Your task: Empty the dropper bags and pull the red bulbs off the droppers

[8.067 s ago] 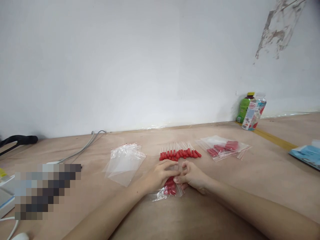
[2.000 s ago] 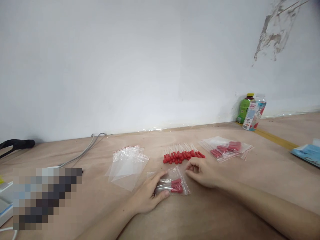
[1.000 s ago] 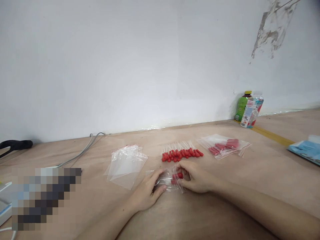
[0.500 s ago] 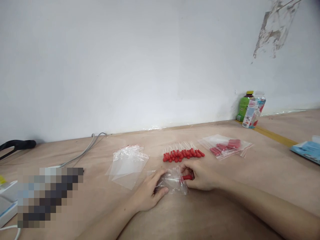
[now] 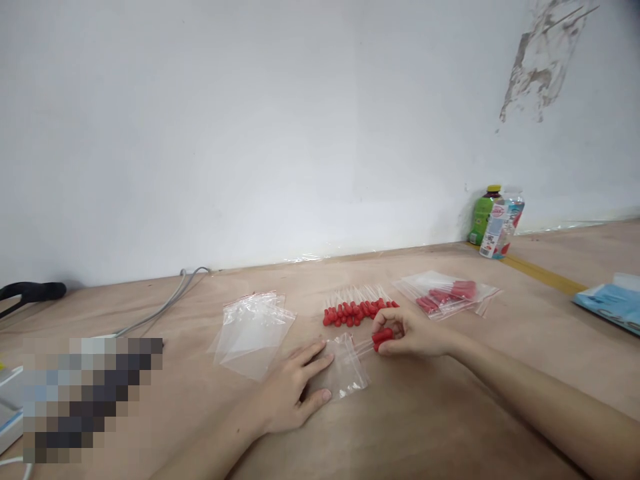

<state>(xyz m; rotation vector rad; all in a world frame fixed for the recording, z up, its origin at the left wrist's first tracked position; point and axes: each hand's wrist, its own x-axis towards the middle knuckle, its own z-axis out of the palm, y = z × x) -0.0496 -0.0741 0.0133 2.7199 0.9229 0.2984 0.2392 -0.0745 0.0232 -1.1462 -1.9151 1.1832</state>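
My left hand (image 5: 300, 385) lies with fingers spread on a small clear zip bag (image 5: 345, 373), pressing it against the table. Its mouth faces right. Just right of that mouth, my right hand (image 5: 407, 333) pinches a few red-ended sticks (image 5: 383, 339), their thin pale stems pointing left toward the bag. How many it holds I cannot tell. Behind the hands lies a row of loose red-ended sticks (image 5: 350, 313), stems pointing toward the wall. Flat zip bags (image 5: 255, 333) are stacked at left, and filled bags (image 5: 445, 297) with red ends inside lie at right.
Two bottles, one green (image 5: 483, 217) and one clear with a printed label (image 5: 501, 227), stand by the wall at right. A blue packet (image 5: 610, 303) is at the right edge. Grey cables (image 5: 170, 307) and a black handle-like object (image 5: 37, 291) lie at left.
My right hand has drawn back to the right and slightly up with the red-ended sticks, which were at the bag's mouth. The bag now lies flatter, and my left hand's fingers have spread.
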